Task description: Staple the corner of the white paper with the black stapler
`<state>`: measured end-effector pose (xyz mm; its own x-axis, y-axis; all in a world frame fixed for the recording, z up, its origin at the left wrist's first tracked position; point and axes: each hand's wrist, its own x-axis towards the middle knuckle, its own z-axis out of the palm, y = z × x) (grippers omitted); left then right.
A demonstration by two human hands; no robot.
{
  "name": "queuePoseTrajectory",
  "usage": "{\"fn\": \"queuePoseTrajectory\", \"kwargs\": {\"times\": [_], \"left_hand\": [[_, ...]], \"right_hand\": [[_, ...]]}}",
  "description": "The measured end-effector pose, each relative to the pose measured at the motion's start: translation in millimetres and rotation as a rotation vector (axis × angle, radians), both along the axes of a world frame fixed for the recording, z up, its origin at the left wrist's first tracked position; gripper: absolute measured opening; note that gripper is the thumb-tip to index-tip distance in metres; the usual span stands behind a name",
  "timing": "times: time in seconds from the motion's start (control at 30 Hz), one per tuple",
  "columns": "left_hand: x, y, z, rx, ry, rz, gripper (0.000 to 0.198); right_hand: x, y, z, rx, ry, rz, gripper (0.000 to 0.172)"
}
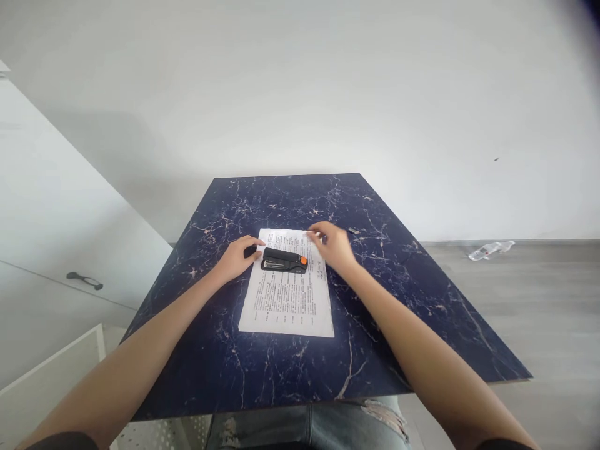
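A printed sheet of paper (285,306), possibly with more sheets under it, lies on the dark blue marbled table (300,381). Across its upper half rests a black stapler (281,259) with an orange end pointing right. My left hand (237,257) is at the paper's left edge, thumb and forefinger apart, fingertips close to the stapler's left end. At the upper right corner of the paper, my right hand (335,247) has its fingers curled together. Whether they pinch the corner or a small item is hard to see.
A small dark object (354,231) lies on the table right of my right hand. White cabinet fronts with a black handle (85,280) stand at the left. Crumpled clear plastic (490,250) is on the grey floor at the right. Behind the table rises a white wall (300,87).
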<state>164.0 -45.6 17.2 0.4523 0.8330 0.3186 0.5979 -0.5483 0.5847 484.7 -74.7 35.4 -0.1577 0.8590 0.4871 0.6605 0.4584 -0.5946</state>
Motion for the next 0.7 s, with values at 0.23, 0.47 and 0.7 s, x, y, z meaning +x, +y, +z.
{"fn": "queuePoseTrajectory", "kwargs": {"times": [0.23,0.47,0.7], "left_hand": [[2,-4,4.3,0.017,-0.026,-0.011,0.023],[1,-4,2.7,0.011,-0.036,-0.012,0.022],[1,-6,3.6,-0.071,-0.027,-0.022,0.022]], "right_hand": [[100,31,-34.6,-0.019,-0.193,-0.553,0.026],[92,33,-34.8,0.006,-0.195,-0.472,0.028],[7,-1,-7.2,-0.027,-0.022,0.077,0.033]]}}
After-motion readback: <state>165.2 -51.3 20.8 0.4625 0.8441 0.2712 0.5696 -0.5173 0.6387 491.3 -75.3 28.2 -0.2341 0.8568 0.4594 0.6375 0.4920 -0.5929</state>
